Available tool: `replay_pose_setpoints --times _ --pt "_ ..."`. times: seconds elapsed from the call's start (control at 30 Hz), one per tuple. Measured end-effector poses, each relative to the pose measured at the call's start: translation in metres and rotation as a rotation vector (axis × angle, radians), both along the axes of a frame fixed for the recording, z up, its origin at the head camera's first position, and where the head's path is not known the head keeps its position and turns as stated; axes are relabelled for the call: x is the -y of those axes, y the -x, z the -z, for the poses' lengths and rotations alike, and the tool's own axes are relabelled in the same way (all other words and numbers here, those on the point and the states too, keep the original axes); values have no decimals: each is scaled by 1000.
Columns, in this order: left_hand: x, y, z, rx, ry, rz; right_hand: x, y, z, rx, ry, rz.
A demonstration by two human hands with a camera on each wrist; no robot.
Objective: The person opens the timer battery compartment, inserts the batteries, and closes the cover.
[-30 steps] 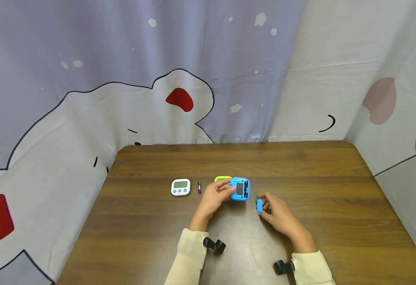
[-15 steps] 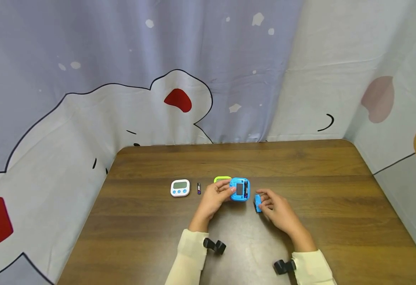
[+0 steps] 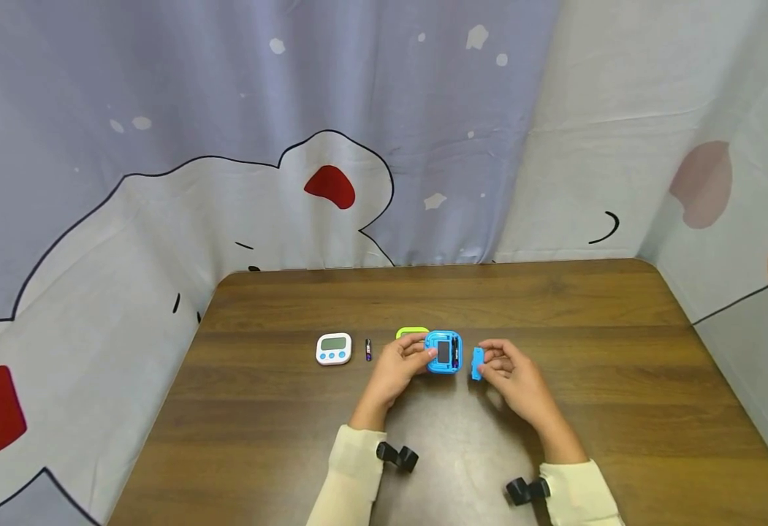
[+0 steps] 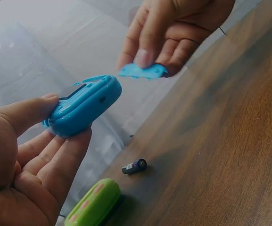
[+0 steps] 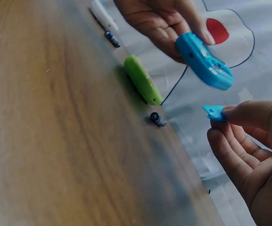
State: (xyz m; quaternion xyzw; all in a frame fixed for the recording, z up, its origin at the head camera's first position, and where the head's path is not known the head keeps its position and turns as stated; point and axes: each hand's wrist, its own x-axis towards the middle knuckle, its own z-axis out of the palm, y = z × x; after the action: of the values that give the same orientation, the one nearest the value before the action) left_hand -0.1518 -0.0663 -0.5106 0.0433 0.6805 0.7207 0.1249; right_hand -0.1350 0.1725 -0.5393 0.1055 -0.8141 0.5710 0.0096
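Over the wooden counter, left grip and right grip are both busy: blue timer, back up, held in the left, small blue cover pinched in the right just beside it. Battery looks seated already, so I'd guess just the cover remains here.

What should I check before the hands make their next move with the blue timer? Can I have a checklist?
1. Left hand holding the blue timer: ok.
2. Right hand pinching the blue cover: ok.
3. Battery in the timer's open back: ok.
4. Battery the right way round: cannot tell, its ends are too small to see.
5. Cover fitted onto the timer: not ok, it is held apart from it.
6. Loose battery near the green timer clear of both hands: ok, it lies on the table.
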Motion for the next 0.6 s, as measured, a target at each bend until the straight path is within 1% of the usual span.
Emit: replay_pose_setpoints --times 0.07,0.17,0.27,0.3,0.43,0.53,0.6 --pt "0 1 4 0 -4 3 0 1 -3 4 54 0" --pt "-1 5 14 -3 -16 4 1 1 -9 7 125 -2" --pt "-2 9 25 3 -26 -3 3 1 -16 2 166 -12" --pt "-2 10 27 2 -26 -7 4 1 -18 -2 174 -14" --pt "-2 11 31 0 -19 -16 10 1 -29 -20 213 -35" --pt "-2 10 31 -9 -16 -18 18 -2 -43 -17 228 -36" --pt "-2 10 31 -12 -12 -18 24 -5 -52 2 215 -22"
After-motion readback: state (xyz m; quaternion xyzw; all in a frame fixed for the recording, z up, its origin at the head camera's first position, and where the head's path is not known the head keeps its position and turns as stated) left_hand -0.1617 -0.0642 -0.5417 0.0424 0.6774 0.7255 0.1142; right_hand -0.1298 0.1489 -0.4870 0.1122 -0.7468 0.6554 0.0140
